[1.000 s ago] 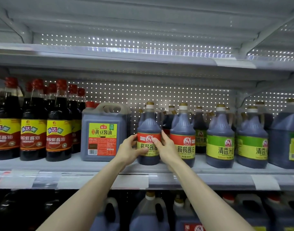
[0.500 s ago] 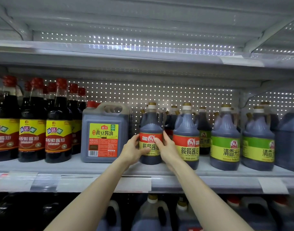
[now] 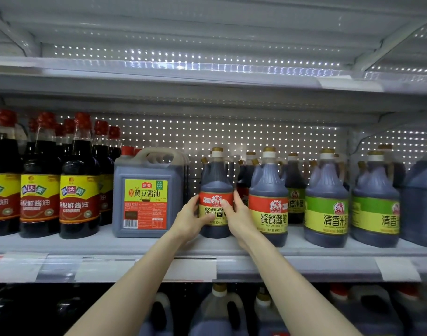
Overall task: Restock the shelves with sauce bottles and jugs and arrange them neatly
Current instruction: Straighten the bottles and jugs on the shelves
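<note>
On the white metal shelf (image 3: 86, 243), between the grey square jug (image 3: 147, 190) and a matching red-labelled bottle (image 3: 268, 187), stands the dark sauce bottle with red-and-yellow label (image 3: 216, 180). Its sides are gripped by the left hand (image 3: 190, 219) and the right hand (image 3: 239, 214), fingers curled. Advised: square the label forward, level with its neighbour.

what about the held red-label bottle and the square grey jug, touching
Apart. Head view shows lit pegboard between the red-label bottle and the square grey jug, above the left hand.

Both hands, left hand (image 3: 188, 220) and right hand (image 3: 240, 215), grip an upright red-labelled sauce bottle (image 3: 216, 187) on the shelf (image 3: 86, 243).
</note>
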